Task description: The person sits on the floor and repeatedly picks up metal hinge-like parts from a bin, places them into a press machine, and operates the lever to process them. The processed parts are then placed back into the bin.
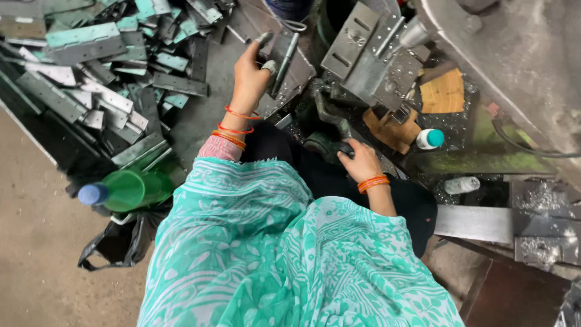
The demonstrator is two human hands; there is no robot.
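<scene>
My left hand (251,71) reaches forward and grips a flat grey metal plate (284,60) lying on a stack of similar plates. My right hand (361,158) rests lower, its fingers closed around a dark round handle (324,145) of the press machine. Orange bangles sit on both wrists. In front of the hands stands the machine's grey metal die block (369,54), with metal shavings around it. My lap, covered in green and white patterned cloth, fills the lower part of the view.
A large heap of grey and green metal plates (103,66) lies to the left. A green bottle with a blue cap (127,191) lies on a black bag (118,242). A small white bottle with a teal cap (430,139) and cardboard pieces (445,91) sit right of the die.
</scene>
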